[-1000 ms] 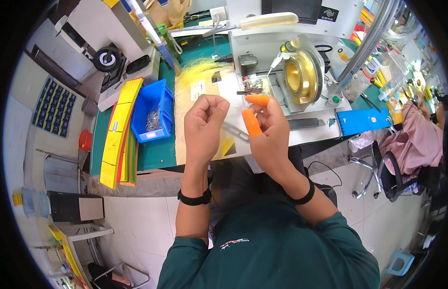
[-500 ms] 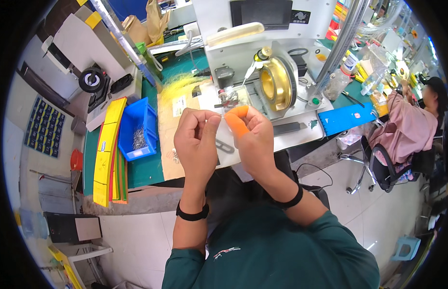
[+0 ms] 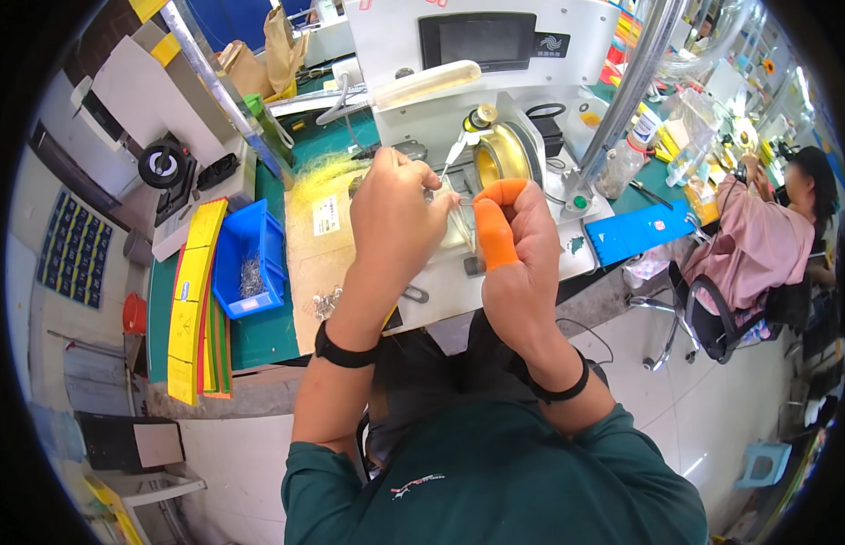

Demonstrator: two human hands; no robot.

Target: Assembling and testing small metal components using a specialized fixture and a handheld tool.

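My right hand (image 3: 522, 259), with orange covers on thumb and forefinger, is closed in a pinch in front of the machine. From its fingertips a small thin wire-like piece (image 3: 465, 202) sticks out toward the left hand; its exact kind is too small to tell. My left hand (image 3: 400, 213) reaches farther forward, fingers curled together beside the machine's small work area; what they hold, if anything, is hidden. Just beyond the hands stand the machine's gold wheel (image 3: 504, 156) and a white-tipped nozzle (image 3: 457, 150). Small metal pieces (image 3: 328, 302) lie on the brown board (image 3: 304, 263) by my left wrist.
A blue bin (image 3: 250, 304) of fine metal parts stands left, beside long yellow strips (image 3: 193, 300). Yellow fibres (image 3: 327, 177) lie behind the board. A blue case (image 3: 640, 232) is at right, near a metal post (image 3: 627, 100). A seated person (image 3: 758, 227) works farther right.
My hands have moved apart from their fingertip-to-fingertip pinch. The left has gone forward to the machine, the right a little to the right. The view has shifted slightly; small metal pieces on the board show more.
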